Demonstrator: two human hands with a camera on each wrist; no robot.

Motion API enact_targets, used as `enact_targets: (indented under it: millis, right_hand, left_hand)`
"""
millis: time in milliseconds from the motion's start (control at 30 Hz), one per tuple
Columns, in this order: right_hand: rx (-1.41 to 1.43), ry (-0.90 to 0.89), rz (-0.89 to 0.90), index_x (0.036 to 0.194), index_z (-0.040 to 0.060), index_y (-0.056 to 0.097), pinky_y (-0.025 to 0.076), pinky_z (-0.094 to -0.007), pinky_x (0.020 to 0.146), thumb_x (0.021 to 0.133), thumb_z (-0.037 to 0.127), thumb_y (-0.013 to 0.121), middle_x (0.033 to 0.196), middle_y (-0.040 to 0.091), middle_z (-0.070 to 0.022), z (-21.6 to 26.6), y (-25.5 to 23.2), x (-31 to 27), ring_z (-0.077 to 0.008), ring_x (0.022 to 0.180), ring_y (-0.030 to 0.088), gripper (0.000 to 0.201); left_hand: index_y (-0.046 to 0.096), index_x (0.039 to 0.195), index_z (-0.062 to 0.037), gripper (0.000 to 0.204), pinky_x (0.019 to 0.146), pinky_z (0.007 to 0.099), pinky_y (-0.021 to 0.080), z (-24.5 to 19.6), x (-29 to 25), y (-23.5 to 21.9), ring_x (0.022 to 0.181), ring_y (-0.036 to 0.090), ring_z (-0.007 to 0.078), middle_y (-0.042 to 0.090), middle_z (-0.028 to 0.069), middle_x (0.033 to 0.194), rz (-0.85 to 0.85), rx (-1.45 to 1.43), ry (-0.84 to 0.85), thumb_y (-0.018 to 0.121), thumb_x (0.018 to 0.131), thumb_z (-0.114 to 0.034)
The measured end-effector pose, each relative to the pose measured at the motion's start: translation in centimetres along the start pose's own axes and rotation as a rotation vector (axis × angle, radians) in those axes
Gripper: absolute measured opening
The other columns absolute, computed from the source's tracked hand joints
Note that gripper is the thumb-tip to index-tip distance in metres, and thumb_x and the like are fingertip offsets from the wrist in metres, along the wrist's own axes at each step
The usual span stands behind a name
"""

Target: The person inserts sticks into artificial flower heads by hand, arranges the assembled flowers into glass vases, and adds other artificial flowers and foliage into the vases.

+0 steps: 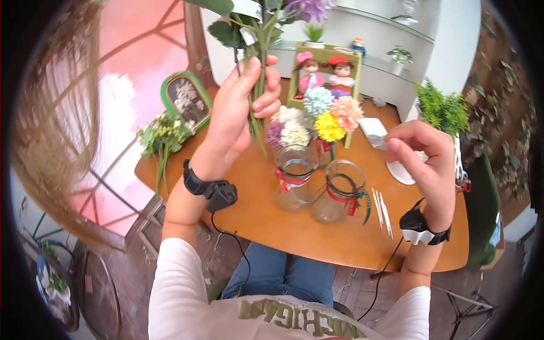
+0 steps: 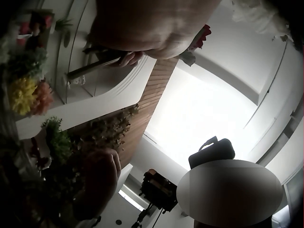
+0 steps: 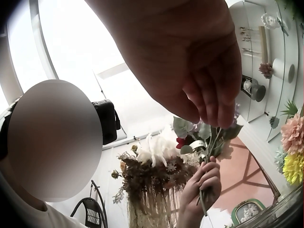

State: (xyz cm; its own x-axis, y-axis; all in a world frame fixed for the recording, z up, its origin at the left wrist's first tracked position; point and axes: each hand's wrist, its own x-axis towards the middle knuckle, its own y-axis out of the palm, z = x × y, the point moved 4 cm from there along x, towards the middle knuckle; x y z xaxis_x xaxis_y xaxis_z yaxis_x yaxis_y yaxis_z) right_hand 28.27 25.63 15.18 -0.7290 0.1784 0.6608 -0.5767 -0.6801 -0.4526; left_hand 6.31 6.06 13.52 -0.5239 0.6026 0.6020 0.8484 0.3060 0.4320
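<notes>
My left hand (image 1: 235,105) grips the green stems of a bunch of flowers (image 1: 264,48), raised above the table's far left side. A purple bloom (image 1: 309,8) and broad leaves show at the top of the head view, where the bunch is cut off. The right wrist view also has the bunch (image 3: 209,147), upright above the left fist. Over the table's right side hovers my right hand (image 1: 428,161), fingers loosely bent and nothing visible in them. Between the hands stand two glass jars, one with a red ribbon (image 1: 294,190), the other with red and green ribbons (image 1: 331,207).
Behind the jars are pompom flowers (image 1: 328,126) and a doll box (image 1: 324,73). Thin white sticks (image 1: 382,212) lie right of the jars on the wooden table (image 1: 255,209). A flower sprig (image 1: 164,141) and green-framed picture (image 1: 187,102) are at the left; a leafy plant (image 1: 442,107) is at the right.
</notes>
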Motion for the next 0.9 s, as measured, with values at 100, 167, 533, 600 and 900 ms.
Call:
enact_targets:
  millis: [100,167,533,600,900]
  right_hand:
    - [-0.043,-0.021,-0.029,0.094,-0.0015,0.071,0.046,-0.0202,0.06,0.089,0.006,0.073,0.074,0.068,0.0003,0.1,0.2,-0.1,-0.0044,0.067,0.063,0.01]
    - [0.045,0.012,-0.083,0.103,0.0003,0.072,0.048,-0.0205,0.061,0.09,0.009,0.074,0.077,0.069,0.0,0.2,0.9,0.1,-0.0043,0.069,0.063,0.015]
    - [0.424,0.184,0.121,0.139,0.0015,0.053,0.052,-0.0272,0.074,0.102,0.028,0.064,0.112,0.068,-0.006,-3.9,4.6,1.7,-0.0118,0.092,0.065,0.047]
    - [0.446,0.141,0.094,0.138,0.0017,0.054,0.052,-0.0263,0.076,0.102,0.027,0.064,0.113,0.067,-0.0057,-3.8,4.8,1.6,-0.0113,0.093,0.064,0.045]
    - [0.429,0.087,-0.059,0.117,-0.0008,0.062,0.052,-0.0263,0.078,0.095,0.014,0.073,0.1,0.067,-0.0036,-1.8,4.6,0.5,-0.0099,0.089,0.064,0.029]
  left_hand:
    - [0.05,0.127,-0.0007,0.029,0.051,0.0236,0.035,3.1,1.6,1.8,0.058,0.043,0.007,0.061,0.0054,0.088,0.075,-0.053,-0.065,0.043,0.111,-0.024]
    - [0.049,0.129,-0.0008,0.03,0.051,0.0236,0.037,4.4,1.8,2.6,0.058,0.045,0.0073,0.062,0.0063,0.089,0.104,0.012,-0.11,0.043,0.111,-0.024]
    - [0.046,0.137,-0.0018,0.033,0.052,0.0232,0.043,6.1,0.0,4.4,0.061,0.054,0.0092,0.063,0.0085,0.097,0.197,0.105,-0.266,0.049,0.109,-0.019]
    - [0.047,0.139,-0.0022,0.034,0.053,0.0235,0.043,6.0,-0.4,4.6,0.062,0.055,0.0092,0.062,0.0071,0.096,0.168,0.133,-0.259,0.05,0.109,-0.019]
    - [0.042,0.146,-0.0034,0.043,0.057,0.025,0.049,6.3,-2.0,6.1,0.074,0.061,0.0128,0.057,0.0068,0.116,0.249,0.162,-0.34,0.054,0.106,-0.014]
